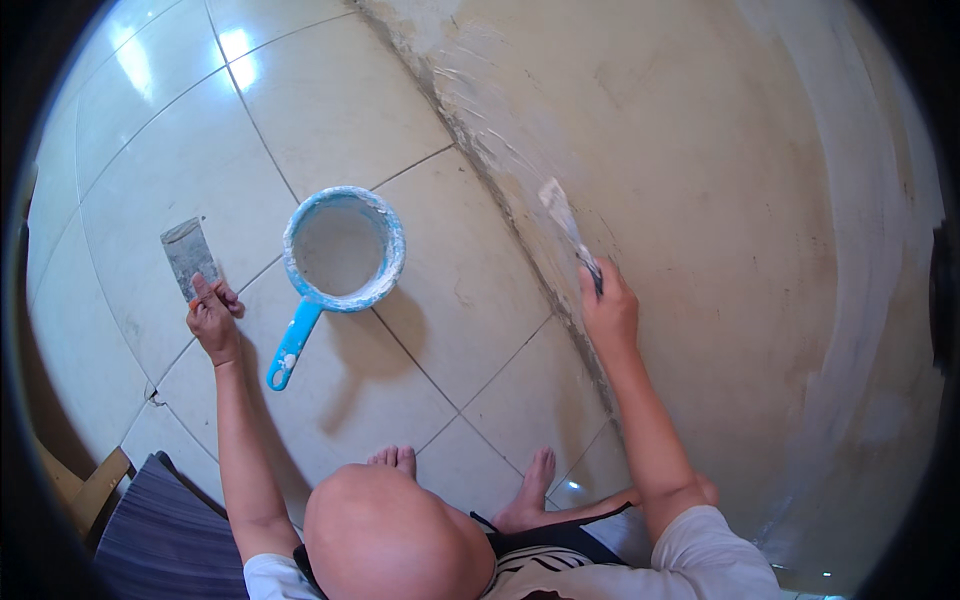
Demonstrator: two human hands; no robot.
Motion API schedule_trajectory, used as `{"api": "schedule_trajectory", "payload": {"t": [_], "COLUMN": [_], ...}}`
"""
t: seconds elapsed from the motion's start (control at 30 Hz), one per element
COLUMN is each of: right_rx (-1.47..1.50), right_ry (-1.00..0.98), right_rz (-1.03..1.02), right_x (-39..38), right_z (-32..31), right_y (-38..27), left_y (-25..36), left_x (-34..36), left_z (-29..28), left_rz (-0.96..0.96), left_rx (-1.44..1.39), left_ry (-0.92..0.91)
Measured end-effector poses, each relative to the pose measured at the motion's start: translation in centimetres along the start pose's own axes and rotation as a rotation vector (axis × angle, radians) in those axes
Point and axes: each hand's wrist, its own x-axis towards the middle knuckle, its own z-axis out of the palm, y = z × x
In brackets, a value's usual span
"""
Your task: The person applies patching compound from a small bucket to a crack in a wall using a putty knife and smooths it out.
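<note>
My left hand (213, 318) grips a flat rectangular metal scraper plate (187, 252), its grey face smeared and its far edge pointing away from me. In my right hand (612, 312) is a putty knife (562, 213) with a dark handle. White paste coats its blade, which lies close against the beige wall (720, 230); whether it touches, I cannot tell. Between my hands a blue dipper (294, 345) stands on the tiles, its rim crusted white and pale contents inside. Streaks of wet paste (490, 110) run along the wall's lower part.
Cream floor tiles (440, 300) meet the wall along a rough, dirty joint (520, 245). A broad whitish band (850, 200) curves up the wall at right. Dark striped fabric (165, 535) and a wooden piece (100, 490) sit at lower left. My bare feet and one knee are near the bottom.
</note>
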Motion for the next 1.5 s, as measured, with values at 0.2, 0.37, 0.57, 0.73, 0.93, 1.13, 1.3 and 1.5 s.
{"api": "schedule_trajectory", "payload": {"t": [0.2, 0.37, 0.57, 0.73, 0.93, 1.13, 1.3, 1.5], "right_rx": [-0.047, 0.074, 0.032, -0.148, -0.271, -0.240, -0.168, -0.121], "right_ry": [0.033, -0.133, -0.252, -0.223, -0.136, -0.116, -0.092, -0.067], "right_rz": [0.018, 0.237, 0.132, -0.037, -0.062, 0.032, 0.180, 0.138], "right_x": [1.7, -4.2, -5.2, -6.2, -5.6, -4.5, -5.5, -6.9], "right_z": [0.8, -3.9, -8.1, -8.0, -8.7, -8.9, -12.0, -14.9], "right_y": [1.7, 3.6, 2.5, 2.8, 3.9, 4.9, 6.2, 5.3], "left_y": [-0.6, 0.0, -0.6, -0.4, 0.1, -0.4, -1.3, -0.4], "left_x": [0.2, 0.0, 0.1, 0.0, -0.1, 0.3, 1.2, 0.7], "left_z": [-0.2, -0.3, -0.3, -0.5, -0.3, -0.2, -0.7, -0.3], "left_rz": [-0.005, 0.010, -0.040, -0.016, -0.031, -0.053, -0.008, -0.009], "left_rx": [-0.042, -0.020, -0.061, -0.037, -0.040, -0.098, -0.047, -0.109], "left_ry": [-0.034, -0.043, -0.024, -0.020, -0.022, -0.033, -0.051, -0.033]}}
